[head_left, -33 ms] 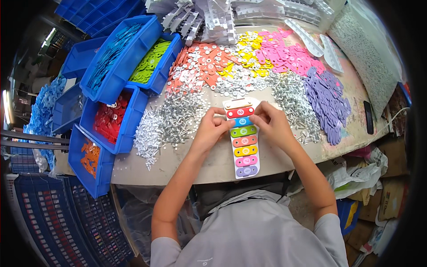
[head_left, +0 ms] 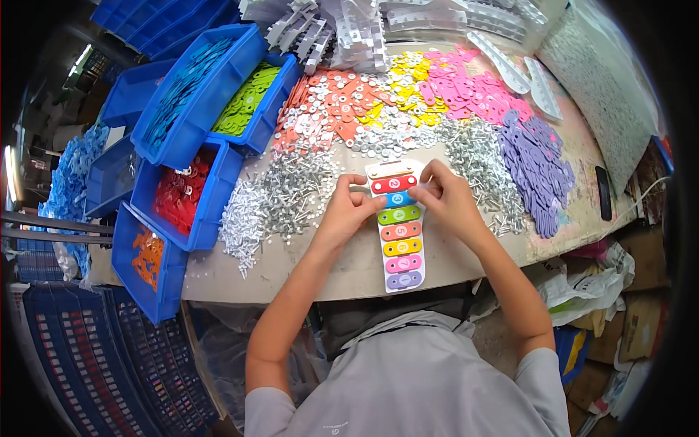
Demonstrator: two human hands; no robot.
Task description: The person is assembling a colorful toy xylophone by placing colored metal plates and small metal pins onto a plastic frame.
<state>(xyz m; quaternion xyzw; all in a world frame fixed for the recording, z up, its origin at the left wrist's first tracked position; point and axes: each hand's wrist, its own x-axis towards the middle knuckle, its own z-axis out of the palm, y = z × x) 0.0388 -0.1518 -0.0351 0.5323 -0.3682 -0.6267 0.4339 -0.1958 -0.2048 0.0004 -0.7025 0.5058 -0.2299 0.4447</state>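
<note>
A toy xylophone [head_left: 409,162] with a white base lies lengthwise before me, its rainbow metal bars running from orange at the far end to purple nearest my body. White caps show on the red bar [head_left: 394,184]. My left hand [head_left: 345,209] grips the toy's left side, its thumb on the end of the blue bar [head_left: 397,199] and its fingers bent. From the right, my right hand [head_left: 450,200] holds the opposite side, thumb at that bar's other end and index finger arched above. Any small part under the thumbs is hidden.
Nails [head_left: 291,186] heap left of the toy, and more nails [head_left: 477,164] lie right. White caps [head_left: 393,135], coral bars [head_left: 338,102], pink bars [head_left: 470,84] and purple bars [head_left: 535,171] spread beyond. Blue bins [head_left: 237,171] line the left; a black phone [head_left: 603,193] lies right.
My right index finger has risen slightly and parted from the thumb. My left hand has barely shifted, and the xylophone stays in place.
</note>
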